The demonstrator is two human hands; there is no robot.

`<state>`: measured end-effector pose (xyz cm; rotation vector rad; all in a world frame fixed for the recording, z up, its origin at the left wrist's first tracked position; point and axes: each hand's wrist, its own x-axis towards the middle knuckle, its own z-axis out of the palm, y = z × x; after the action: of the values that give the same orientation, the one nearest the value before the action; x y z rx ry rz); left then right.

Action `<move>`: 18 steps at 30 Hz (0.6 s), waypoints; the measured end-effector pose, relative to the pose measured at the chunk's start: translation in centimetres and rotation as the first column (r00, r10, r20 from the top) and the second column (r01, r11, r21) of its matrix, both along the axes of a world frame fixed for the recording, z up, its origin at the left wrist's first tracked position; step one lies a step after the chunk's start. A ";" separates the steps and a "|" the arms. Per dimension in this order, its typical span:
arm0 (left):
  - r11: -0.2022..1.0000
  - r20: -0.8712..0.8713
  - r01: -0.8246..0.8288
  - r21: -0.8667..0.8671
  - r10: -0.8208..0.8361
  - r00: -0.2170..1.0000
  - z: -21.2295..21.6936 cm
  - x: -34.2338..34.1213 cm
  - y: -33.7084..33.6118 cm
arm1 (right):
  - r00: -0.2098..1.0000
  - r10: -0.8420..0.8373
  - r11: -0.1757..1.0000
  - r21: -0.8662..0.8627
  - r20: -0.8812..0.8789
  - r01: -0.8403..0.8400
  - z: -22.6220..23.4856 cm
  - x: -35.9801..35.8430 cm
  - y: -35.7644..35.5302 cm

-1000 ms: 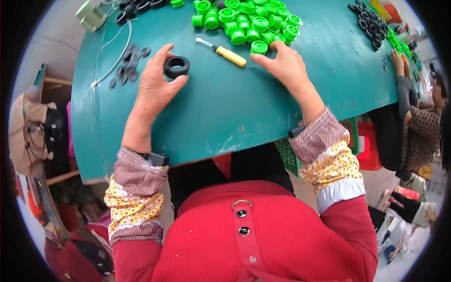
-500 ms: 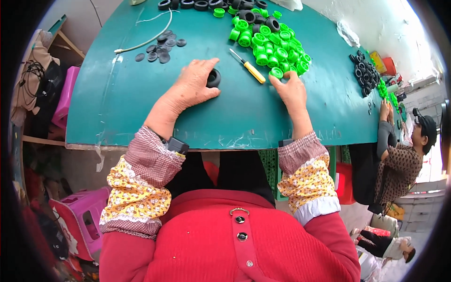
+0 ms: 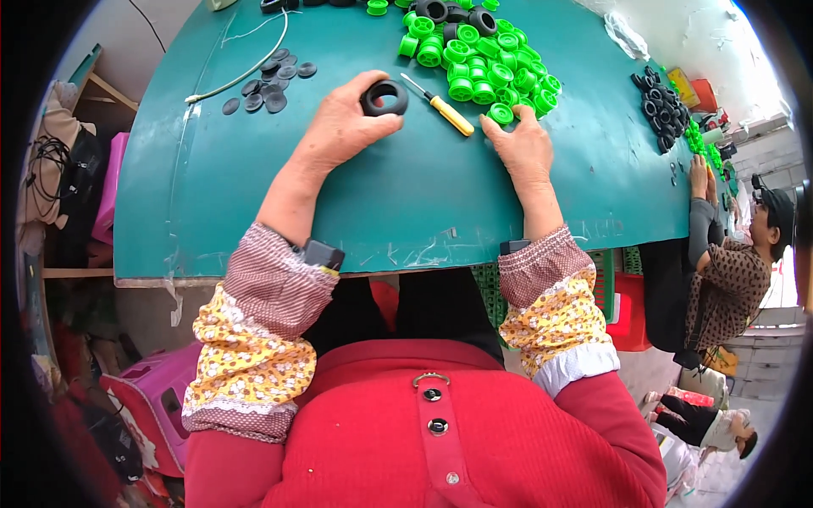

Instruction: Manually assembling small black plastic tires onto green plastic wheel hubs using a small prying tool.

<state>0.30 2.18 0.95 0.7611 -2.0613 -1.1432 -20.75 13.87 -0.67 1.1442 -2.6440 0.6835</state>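
Observation:
My left hand (image 3: 340, 127) is closed on a small black rubber tyre (image 3: 384, 87), thumb at its near side and fingers behind it. The tyre's round hole faces me. My right hand (image 3: 523, 154) is at the near edge of a heap of bright green plastic wheel hubs (image 3: 479, 73). Its thumb and fingers close about one green wheel hub (image 3: 500, 113) at the heap's corner. Between the two hands lies a screwdriver (image 3: 451, 116) with a yellow handle, its metal tip pointing away to the left.
Flat black discs (image 3: 274, 100) lie in a loose pile at the left, beside a pale cable (image 3: 246, 85). More black tyres (image 3: 432, 10) rest on the far heap. On the right, a co-worker (image 3: 728, 271) sits at the green table (image 3: 406, 203) by another tyre pile (image 3: 664, 114).
My left hand has moved away from me with the tyre, which now shows its hole more fully. My right hand stays at the same green wheel hub, its fingers closer about it.

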 end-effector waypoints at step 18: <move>0.999 0.016 -0.014 0.033 0.013 1.000 0.9 -1.0 0.4 | 0.416 0.772 0.635 -0.571 0.480 -0.520 2.8 3.9 -5.6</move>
<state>-0.69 2.56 1.82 0.8008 -2.0514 -1.1695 -16.82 8.23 2.16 2.1846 -2.2304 2.0068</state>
